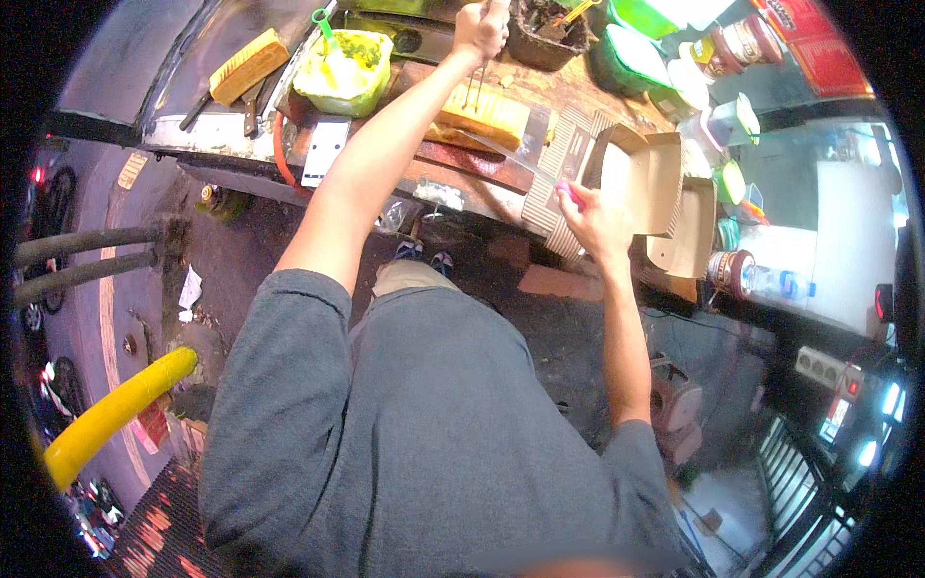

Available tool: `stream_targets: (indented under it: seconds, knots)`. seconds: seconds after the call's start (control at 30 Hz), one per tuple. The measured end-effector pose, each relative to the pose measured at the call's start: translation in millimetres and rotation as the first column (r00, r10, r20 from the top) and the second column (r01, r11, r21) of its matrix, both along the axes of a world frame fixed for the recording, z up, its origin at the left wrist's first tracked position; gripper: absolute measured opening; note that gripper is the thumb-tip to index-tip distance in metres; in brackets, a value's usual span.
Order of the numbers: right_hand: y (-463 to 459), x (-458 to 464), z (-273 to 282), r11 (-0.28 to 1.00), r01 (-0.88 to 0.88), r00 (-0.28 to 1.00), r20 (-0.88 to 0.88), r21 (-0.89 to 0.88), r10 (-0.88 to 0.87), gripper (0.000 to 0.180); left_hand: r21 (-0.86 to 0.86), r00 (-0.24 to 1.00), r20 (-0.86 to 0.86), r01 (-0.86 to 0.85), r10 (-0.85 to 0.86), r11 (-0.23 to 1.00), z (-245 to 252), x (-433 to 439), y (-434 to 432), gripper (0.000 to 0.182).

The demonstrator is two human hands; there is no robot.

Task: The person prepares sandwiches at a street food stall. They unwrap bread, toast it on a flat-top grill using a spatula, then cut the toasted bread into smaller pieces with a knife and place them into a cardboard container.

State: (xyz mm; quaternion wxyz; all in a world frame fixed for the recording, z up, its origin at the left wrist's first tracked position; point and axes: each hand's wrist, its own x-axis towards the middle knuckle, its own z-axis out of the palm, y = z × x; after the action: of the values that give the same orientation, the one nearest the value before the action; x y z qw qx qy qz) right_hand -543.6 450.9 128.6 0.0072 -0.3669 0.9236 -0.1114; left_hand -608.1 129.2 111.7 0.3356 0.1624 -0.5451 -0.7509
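Observation:
A browned block of bread [498, 115] lies on a dark board at the counter's front. My left hand [483, 30] is closed around a long-pronged fork [475, 88], whose tips meet the top of the bread. My right hand [596, 224] grips the pink handle of a knife [517, 155]; its thin blade reaches left along the bread's near side. Whether the blade is inside the bread I cannot tell. Just right of the blade are open cardboard boxes [661, 184] and a corrugated cardboard piece [571, 144].
At the left stand another bread block [249, 66], a tub of yellow-green spread [343, 72] with a green-handled tool, and a phone [325, 153]. A tub of dark spread [549, 32] is at the back. Jars [730, 269], plastic containers and a bottle [777, 282] line the right side.

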Motion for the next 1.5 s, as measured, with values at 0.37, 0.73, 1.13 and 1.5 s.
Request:
stream_targets:
  seconds: [0.37, 0.73, 1.13, 1.5]
  knots:
    - [24.4, -4.9, -1.9, 0.996, 0.085, 0.996, 0.027, 0.013, -0.086, 0.031, 0.001, 0.999, -0.032, 0.022, -0.021, 1.0, 0.4, 0.1, -0.5, 0.053]
    - [28.2, -9.0, 13.5, 0.976, 0.187, 0.977, 0.086, 0.109, -0.196, 0.036, 0.002, 0.995, -0.067, 0.077, -0.076, 0.997, -3.3, -1.8, -4.3, 0.052]
    - [56.7, -4.9, 16.9, 0.921, 0.362, 0.931, -0.098, 0.14, -0.351, 0.031, 0.013, 0.992, -0.029, 0.127, -0.126, 0.992, -11.3, -0.9, -7.7, 0.055]
    - [2.5, 100.5, -42.3, 0.674, 0.728, 0.343, 0.917, -0.124, -0.202, 0.034, -0.067, 0.975, -0.168, 0.135, -0.145, 0.989, 7.3, 54.2, 18.7, 0.048]
